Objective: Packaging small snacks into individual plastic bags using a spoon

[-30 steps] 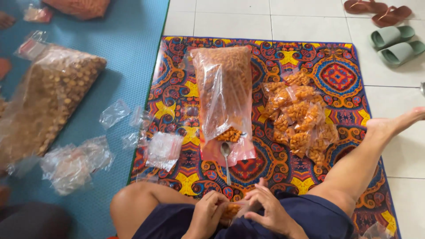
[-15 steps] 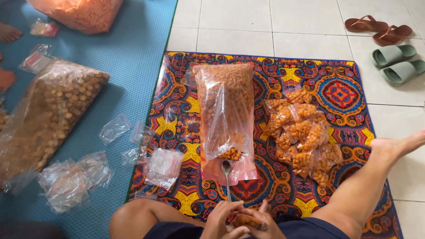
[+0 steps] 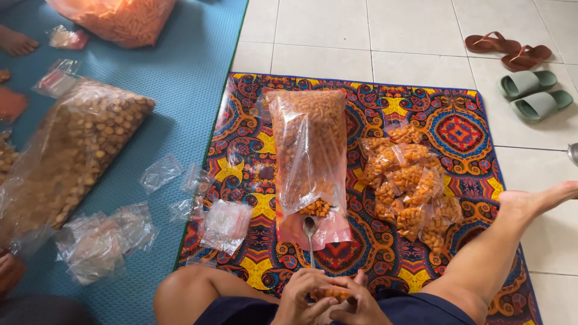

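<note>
My left hand (image 3: 306,295) and my right hand (image 3: 355,304) meet at the bottom of the view, fingers closed together on a small clear bag of orange snacks (image 3: 334,294) over my lap. Just beyond them a metal spoon (image 3: 309,232) lies with its bowl at the open mouth of a long clear bag of orange snacks (image 3: 308,150) on the patterned mat (image 3: 457,129). To the right of that bag lies a pile of filled small snack bags (image 3: 406,180).
A stack of empty small bags (image 3: 226,224) lies left of the spoon. On the blue mat (image 3: 192,66) sit a big bag of brown round snacks (image 3: 66,156), loose empty bags (image 3: 99,241) and another orange bag (image 3: 117,18). Sandals (image 3: 521,72) stand on the tiles. Another person's foot (image 3: 15,41) shows at top left.
The view has tilted upward, so my hands sit lower in frame. Both hands stay closed on the small bag in my lap. The spoon and bags lie where they were.
</note>
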